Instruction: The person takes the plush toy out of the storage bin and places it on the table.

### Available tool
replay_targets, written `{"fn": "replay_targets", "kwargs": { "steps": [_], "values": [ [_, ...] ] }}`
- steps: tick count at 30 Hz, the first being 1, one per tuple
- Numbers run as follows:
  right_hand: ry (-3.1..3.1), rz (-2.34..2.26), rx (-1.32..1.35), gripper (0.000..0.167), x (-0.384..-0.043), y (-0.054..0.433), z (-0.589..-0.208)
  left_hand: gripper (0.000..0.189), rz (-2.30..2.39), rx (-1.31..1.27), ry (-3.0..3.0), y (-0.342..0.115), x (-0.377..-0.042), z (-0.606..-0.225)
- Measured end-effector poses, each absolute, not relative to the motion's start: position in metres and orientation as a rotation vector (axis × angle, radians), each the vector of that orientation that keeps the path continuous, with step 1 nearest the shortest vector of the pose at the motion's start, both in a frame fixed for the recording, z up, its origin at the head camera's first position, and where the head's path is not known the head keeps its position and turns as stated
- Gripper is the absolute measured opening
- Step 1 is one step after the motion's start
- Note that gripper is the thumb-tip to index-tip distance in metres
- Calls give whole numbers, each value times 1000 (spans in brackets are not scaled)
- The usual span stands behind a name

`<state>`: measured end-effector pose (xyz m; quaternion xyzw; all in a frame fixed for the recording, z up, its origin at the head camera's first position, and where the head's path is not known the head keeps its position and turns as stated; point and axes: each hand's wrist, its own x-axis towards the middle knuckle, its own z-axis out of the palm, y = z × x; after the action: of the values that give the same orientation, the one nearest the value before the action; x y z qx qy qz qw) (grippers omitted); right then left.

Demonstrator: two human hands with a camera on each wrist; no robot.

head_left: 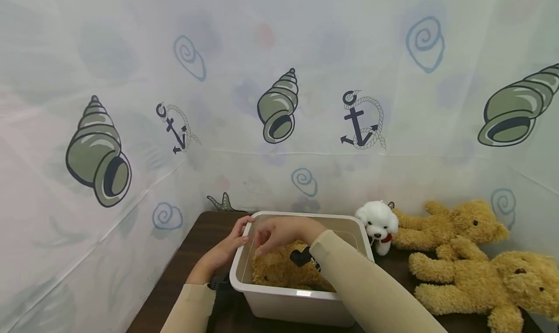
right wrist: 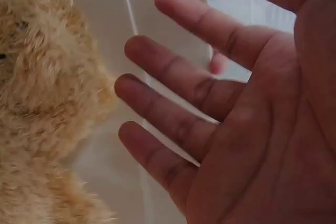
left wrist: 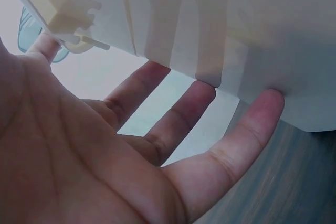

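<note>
A white plastic bin (head_left: 301, 290) stands on the table, with a golden-brown teddy bear (head_left: 279, 267) lying inside it. My left hand (head_left: 228, 248) is at the bin's left side, fingertips at the rim and outer wall. In the left wrist view its fingers (left wrist: 247, 129) are spread and extended against the wall. My right hand (head_left: 281, 232) is inside the bin's opening, above the bear. The right wrist view shows its fingers (right wrist: 173, 72) extended and apart, with nothing held, beside the bear's furry head (right wrist: 47, 51).
To the right of the bin sits a small white toy dog (head_left: 377, 221) with a red collar. Two more golden-brown bears, one farther back (head_left: 454, 226) and one nearer (head_left: 480, 284), lie on the dark wooden table (head_left: 174, 279). A shell-and-anchor patterned curtain (head_left: 236, 124) hangs behind.
</note>
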<state>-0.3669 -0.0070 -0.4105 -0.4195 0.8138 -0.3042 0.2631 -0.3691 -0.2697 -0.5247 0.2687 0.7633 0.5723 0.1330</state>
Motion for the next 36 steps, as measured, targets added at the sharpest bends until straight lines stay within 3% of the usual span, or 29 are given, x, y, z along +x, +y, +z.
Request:
{"fn": "replay_targets", "kwargs": {
  "steps": [9,14,22,29,36],
  "values": [
    [2282,-444,-977,67,-385,-11,-450,55,1693,791,2213,-269,-373,-527],
    [2261,-477,-885,77,-384,-11,-452,55,1725,798,2147,-267,-371,-527],
    [2218,-464,-802,108,-374,-10,-448,55,1721,734,2177,-265,-370,-526],
    [2447,-90,-887,118,-375,-13,-447,56,1722,727,2161,-262,-375,-522],
    [2221,-368,-751,123,-369,-12,-448,56,1728,695,2147,-266,-367,-525]
  ]
}}
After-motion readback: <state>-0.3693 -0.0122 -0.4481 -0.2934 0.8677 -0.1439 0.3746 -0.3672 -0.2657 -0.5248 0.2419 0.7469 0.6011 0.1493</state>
